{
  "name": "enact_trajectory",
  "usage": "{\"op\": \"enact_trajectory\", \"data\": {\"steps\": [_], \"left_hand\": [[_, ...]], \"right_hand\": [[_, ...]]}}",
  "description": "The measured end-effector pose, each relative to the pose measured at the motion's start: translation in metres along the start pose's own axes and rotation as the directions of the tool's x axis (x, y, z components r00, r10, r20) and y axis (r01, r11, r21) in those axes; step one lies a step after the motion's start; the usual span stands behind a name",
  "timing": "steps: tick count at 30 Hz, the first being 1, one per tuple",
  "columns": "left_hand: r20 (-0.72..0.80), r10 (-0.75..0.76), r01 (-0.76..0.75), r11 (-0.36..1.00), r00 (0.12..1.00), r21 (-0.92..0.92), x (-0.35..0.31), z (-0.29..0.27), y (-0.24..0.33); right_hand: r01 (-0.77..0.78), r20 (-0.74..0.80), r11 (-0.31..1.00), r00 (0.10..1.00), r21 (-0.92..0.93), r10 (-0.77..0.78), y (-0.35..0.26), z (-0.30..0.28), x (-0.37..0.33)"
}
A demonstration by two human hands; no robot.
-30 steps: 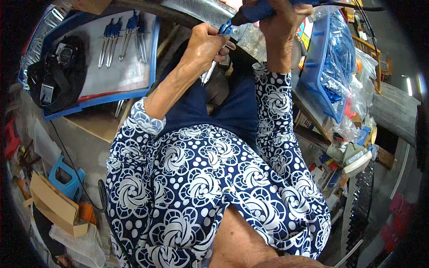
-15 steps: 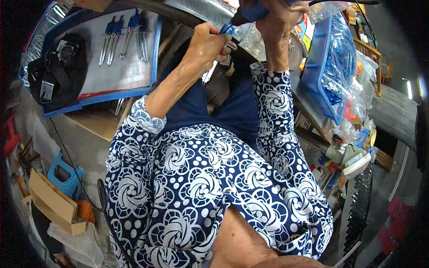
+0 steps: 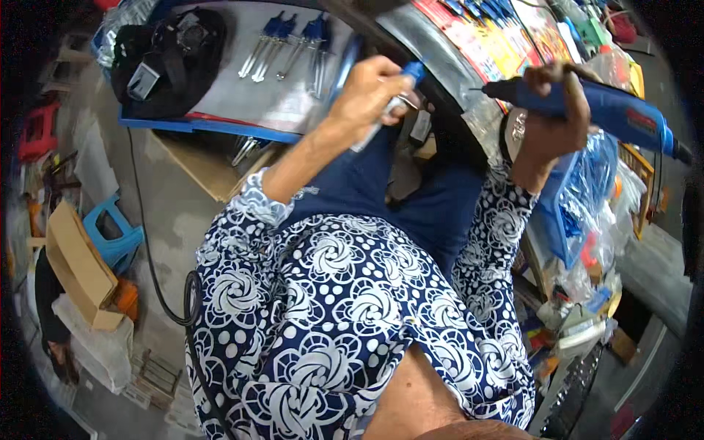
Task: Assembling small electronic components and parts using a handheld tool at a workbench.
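Observation:
My left hand [image 3: 372, 94] is closed around a blue-ended metal tool [image 3: 413, 72]; its silver part sticks out below my fingers. The tool's exact kind is hidden by my grip. Over on the right, my right hand [image 3: 559, 123] grips a blue electric screwdriver [image 3: 623, 114] held nearly level, its thin bit pointing left toward my left hand. The bit and the metal tool are apart. On a blue-rimmed tray [image 3: 213, 126] at the far left lie several similar blue-ended metal tools [image 3: 277, 37], beside a black bag-like item [image 3: 172, 62].
A blue bin [image 3: 563, 220] with plastic-wrapped blue parts stands at my right. Colourful printed cards [image 3: 477, 37] lie on the bench at the back. A black cable [image 3: 150, 271] hangs along my left side, near a blue stool [image 3: 114, 231] and an open cardboard box [image 3: 77, 264].
My right hand has drawn the electric screwdriver away from the blue-ended tool, to the right and nearer. The view has shifted; my left hand still holds the tool.

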State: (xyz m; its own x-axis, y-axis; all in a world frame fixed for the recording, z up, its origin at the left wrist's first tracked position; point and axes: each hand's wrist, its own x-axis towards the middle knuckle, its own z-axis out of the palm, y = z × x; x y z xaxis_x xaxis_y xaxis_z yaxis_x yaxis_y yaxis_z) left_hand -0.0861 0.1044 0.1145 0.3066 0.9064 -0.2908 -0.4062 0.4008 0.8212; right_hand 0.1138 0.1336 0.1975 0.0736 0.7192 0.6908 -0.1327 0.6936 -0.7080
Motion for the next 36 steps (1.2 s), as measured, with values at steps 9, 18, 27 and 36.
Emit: {"op": "enact_trajectory", "data": {"steps": [9,18,27,36], "left_hand": [[-0.433,0.446,-0.154,0.814,0.783,0.561,0.067,-0.167,-0.008],[-0.245,0.799,-0.366,0.493,0.549,0.789,0.136,-0.230,-0.044],[-0.179,0.844,0.153,0.116,0.506,0.981,0.090,-0.089,0.032],[0.262,0.629,-0.530,0.284,0.732,0.799,0.138,0.043,0.100]], "right_hand": [[-0.327,0.005,0.876,0.937,0.355,0.348,-0.026,0.011,0.014],[-0.251,-0.066,0.898,0.954,0.361,0.293,-0.032,-0.008,0.046],[-0.157,-0.099,0.897,0.971,0.414,0.216,-0.037,-0.036,0.066],[-0.157,-0.184,0.944,0.959,0.292,0.217,-0.037,-0.038,0.070]]}}
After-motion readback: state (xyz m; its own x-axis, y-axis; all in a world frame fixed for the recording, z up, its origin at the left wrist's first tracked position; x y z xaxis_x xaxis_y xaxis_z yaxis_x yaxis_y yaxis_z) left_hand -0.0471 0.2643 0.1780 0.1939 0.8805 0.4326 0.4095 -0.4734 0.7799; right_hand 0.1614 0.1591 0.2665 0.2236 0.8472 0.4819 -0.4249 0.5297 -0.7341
